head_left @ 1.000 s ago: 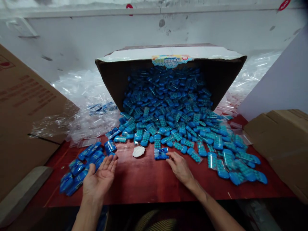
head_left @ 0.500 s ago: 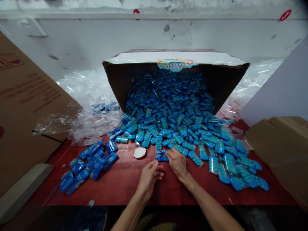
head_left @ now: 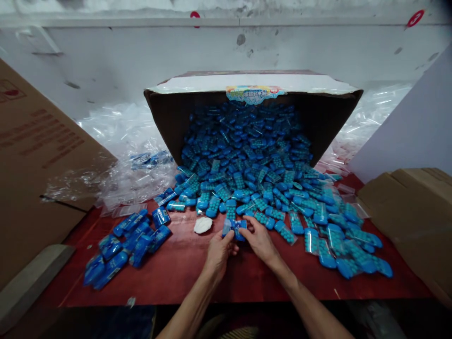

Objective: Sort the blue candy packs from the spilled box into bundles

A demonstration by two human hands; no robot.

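Near the front middle of the red table, a small blue printed packet (head_left: 236,228) is held between both hands. My left hand (head_left: 218,249) pinches its left end between thumb and fingers. At the right end, the thumb and fingers of my right hand (head_left: 260,240) close on it. Just left of the packet lies a white flattish lump (head_left: 203,225). Behind my hands spreads a heap of small clear containers with blue caps and green-blue beads (head_left: 247,174). Several blue wrapped packs (head_left: 136,238) form a loose pile to the left.
An open carton (head_left: 164,120) lies on its side, with the heap spilling out of it. Clear plastic bags (head_left: 130,136) are bunched to its left. Brown cardboard boxes stand at the left (head_left: 38,141) and right (head_left: 409,216). The red table's front edge (head_left: 197,301) is close.
My left hand has moved up onto the packet and taken its left end. The packet has been lifted and turned slightly between both hands. The view has shifted a little.
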